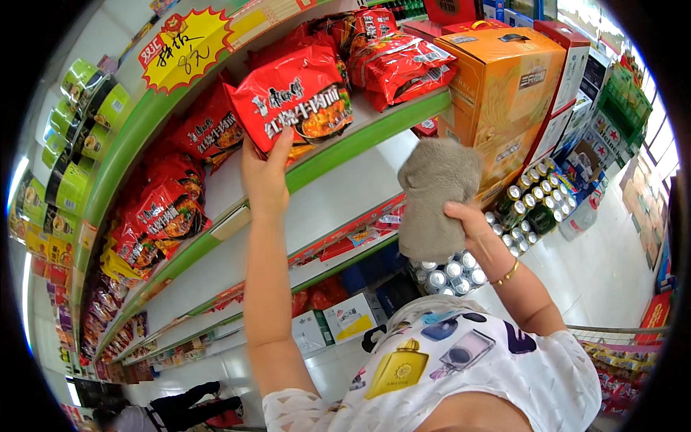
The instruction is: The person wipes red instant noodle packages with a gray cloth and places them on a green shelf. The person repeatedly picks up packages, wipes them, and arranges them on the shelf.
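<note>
My left hand (270, 178) grips the lower front corner of a red instant noodle multipack (299, 97), its thumb on the printed front and its other fingers partly hidden. The pack stands tilted at the front of a green-edged shelf (372, 132), among other red noodle packs. To the right, my right hand (467, 224) holds a bunched grey-brown cloth (440, 194) in front of the shelf's end. The thumb shows on the cloth, while the other fingers are hidden behind it.
Orange cartons (502, 97) stand right of the shelf, with packs of cans (453, 275) on the floor below. More red noodle packs (167, 210) line the shelf to the left. Cartons (348, 318) stand low under the shelves. Another person (183, 407) is at the lower left.
</note>
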